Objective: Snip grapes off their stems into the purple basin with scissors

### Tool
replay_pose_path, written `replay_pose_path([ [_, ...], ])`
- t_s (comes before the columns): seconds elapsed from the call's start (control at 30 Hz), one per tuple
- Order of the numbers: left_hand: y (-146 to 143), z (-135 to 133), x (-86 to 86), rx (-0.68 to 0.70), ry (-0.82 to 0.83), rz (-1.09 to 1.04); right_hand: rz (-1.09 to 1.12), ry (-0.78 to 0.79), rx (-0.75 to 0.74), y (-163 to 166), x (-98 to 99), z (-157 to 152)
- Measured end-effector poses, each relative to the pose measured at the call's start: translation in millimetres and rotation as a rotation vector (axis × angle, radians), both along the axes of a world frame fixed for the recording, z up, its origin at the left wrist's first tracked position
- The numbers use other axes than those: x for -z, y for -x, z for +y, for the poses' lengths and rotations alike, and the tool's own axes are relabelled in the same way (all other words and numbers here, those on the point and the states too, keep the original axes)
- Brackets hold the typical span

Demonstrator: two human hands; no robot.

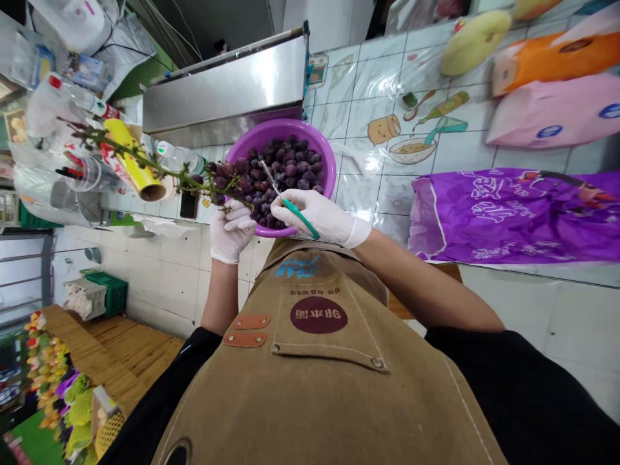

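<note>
My left hand (pixel 232 231), in a white glove, is closed around the stem of a grape bunch (pixel 194 181). Its long green stalk, mostly bare, sticks out to the left, and a few grapes cling near the hand. My right hand (pixel 322 216), gloved too, grips scissors with teal handles (pixel 300 219). Their metal blades point up and left over the grapes. Whether the blades are apart I cannot tell. Below both hands stands a purple basin (pixel 330 161) holding many loose dark grapes (pixel 290 169).
A steel box (pixel 227 84) stands behind the basin. On the left are a yellow roll (pixel 128 158), a plastic bottle (pixel 179 157) and a phone (pixel 188 204). A purple bag (pixel 484 219), tissue packs (pixel 552 113) and a pale green melon (pixel 477 42) lie right.
</note>
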State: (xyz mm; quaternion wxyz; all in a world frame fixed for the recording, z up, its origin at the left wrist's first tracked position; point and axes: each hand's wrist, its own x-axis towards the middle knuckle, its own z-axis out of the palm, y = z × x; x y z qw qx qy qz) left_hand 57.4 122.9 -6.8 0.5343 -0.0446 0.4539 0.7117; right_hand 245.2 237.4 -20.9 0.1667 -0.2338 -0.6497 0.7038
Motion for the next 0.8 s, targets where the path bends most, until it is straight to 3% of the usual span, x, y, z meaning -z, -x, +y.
replay_pose_path([
  [0.23, -4, -4, -0.7, 0.039, 0.043, 0.035, 0.047, 0.043, -0.216, -3, -10.9, 3],
  [0.47, -4, -5, 5.4, 0.040, 0.033, 0.008, 0.042, 0.044, -0.192, -3, -10.2, -2],
  [0.67, 5, -11, 16.6, 0.022, 0.130, 0.146, 0.042, 0.051, -0.170, -12, -6.2, -7],
  [0.8, 11, -18, 17.1, 0.040, 0.062, 0.188, 0.018, 0.161, -0.282, -21, -8.2, -11],
])
